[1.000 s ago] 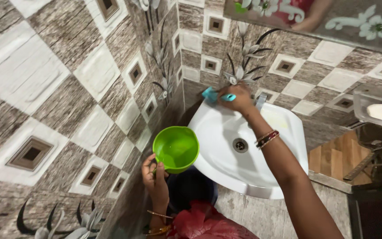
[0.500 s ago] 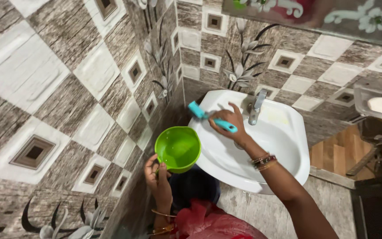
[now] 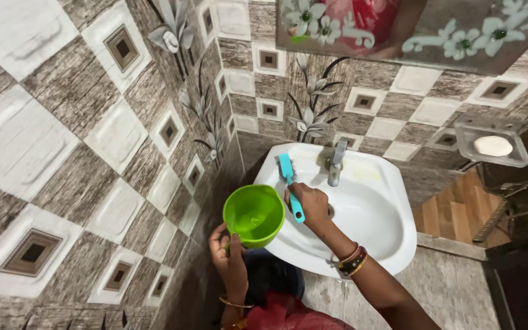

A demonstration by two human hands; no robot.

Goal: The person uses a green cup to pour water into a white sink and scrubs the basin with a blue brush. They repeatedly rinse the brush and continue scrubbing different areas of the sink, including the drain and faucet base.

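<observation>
My right hand [image 3: 310, 205] grips a turquoise brush [image 3: 289, 181] by its handle, with the brush head on the left rim of the white wash basin [image 3: 379, 214]. My left hand [image 3: 230, 255] holds a bright green mug [image 3: 254, 214] by its handle, just left of the basin and below its rim. The mug looks nearly empty. A metal tap [image 3: 335, 162] stands at the back of the basin, right of the brush.
Patterned tiled walls close in on the left and behind. A soap dish with a white soap bar [image 3: 493, 145] hangs on the wall at right. A mirror [image 3: 398, 27] with flower decoration is above the basin. A dark bucket [image 3: 270, 275] sits under it.
My right hand has drawn the brush from the basin's back left corner toward me along the left rim. The mug has stayed beside the basin. The camera view has shifted.
</observation>
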